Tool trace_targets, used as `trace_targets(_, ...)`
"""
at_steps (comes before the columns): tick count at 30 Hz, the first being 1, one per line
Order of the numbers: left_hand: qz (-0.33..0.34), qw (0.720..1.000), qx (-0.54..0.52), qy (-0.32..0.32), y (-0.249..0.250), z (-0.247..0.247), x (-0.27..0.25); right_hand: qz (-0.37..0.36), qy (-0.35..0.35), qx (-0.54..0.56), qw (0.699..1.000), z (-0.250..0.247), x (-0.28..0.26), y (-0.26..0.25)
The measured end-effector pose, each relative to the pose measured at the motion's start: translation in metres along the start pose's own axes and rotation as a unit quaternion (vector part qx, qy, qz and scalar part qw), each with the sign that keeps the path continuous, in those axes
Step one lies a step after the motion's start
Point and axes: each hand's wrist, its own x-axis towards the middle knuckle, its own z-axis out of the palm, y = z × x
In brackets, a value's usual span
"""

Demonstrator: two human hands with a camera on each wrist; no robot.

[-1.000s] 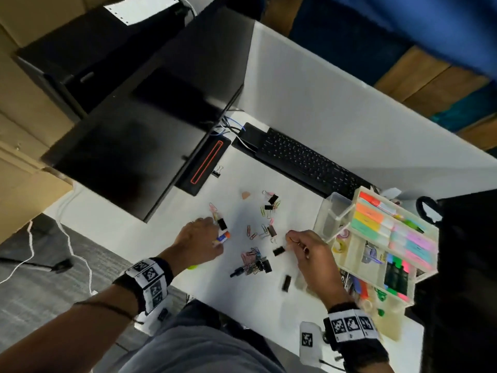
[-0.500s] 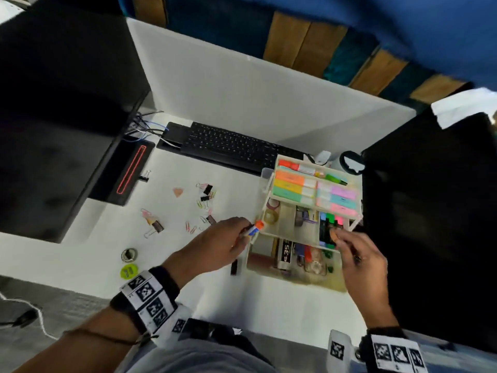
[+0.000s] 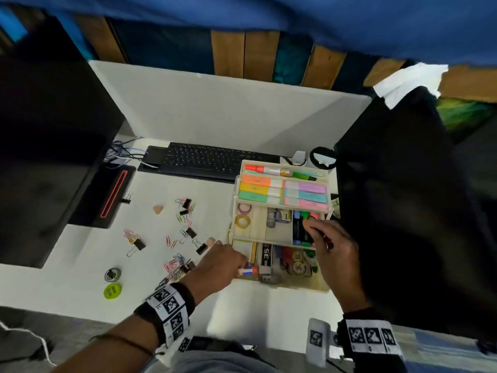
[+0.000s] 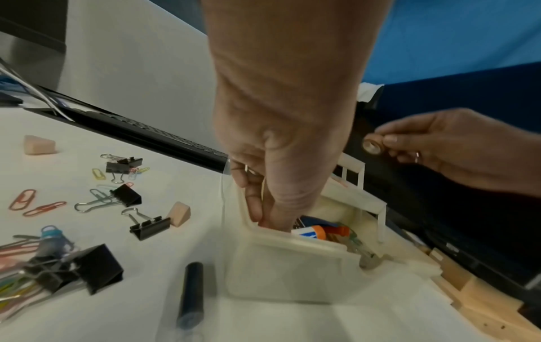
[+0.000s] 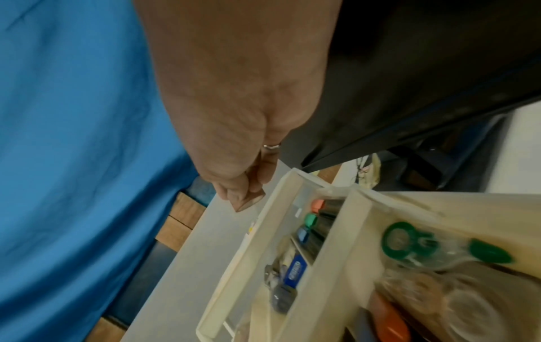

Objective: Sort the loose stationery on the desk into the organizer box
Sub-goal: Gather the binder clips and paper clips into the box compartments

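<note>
Fingers of the left hand (image 3: 219, 263) reach down into the front corner compartment of the organizer (image 3: 282, 203), its grip clamped on a small white glue tube (image 3: 249, 271) with an orange cap, which lies low inside that compartment. The right hand (image 3: 332, 253) hovers over the organizer's right side, thumb and forefinger pinching a small tan wedge eraser (image 5: 249, 201) above the tier holding the markers (image 3: 302, 228). Left of the organizer on the desk (image 3: 80, 265), loose binder clips (image 3: 191, 232) and paper clips (image 3: 172, 241) lie scattered, with two more erasers (image 4: 179, 213) among them. A dark cylinder (image 4: 191, 296) lies just beside the organizer's front wall. A keyboard (image 3: 204, 160) sits behind.
</note>
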Motion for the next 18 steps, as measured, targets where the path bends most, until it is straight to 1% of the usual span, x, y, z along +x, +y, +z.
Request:
trace_targets(3,-0.013,0.996,0.08,-0.045,0.012,-0.007,0.003,-0.023,-0.01,-0.023,0.999,0.001,0.027,-0.006)
trace_targets(6,-0.022,0.995,0.081,-0.057,0.018,-0.012,0.003,-0.036,-0.016,-0.038,0.999,-0.001,0.043,-0.007)
trace_targets(10,-0.019,0.996,0.064,-0.059,0.017,-0.012,-0.001,-0.044,-0.038,-0.017,0.998,0.003,0.039,-0.001)
trace_targets(14,-0.006,0.999,-0.005,-0.031,0.007,-0.002,-0.004,-0.05,-0.09,-0.019,0.995,0.017,0.025,0.009)
trace_targets(18,0.007,0.997,-0.072,0.034,-0.002,0.009,-0.007,-0.051,-0.134,-0.038,0.989,0.033,0.019,0.023)
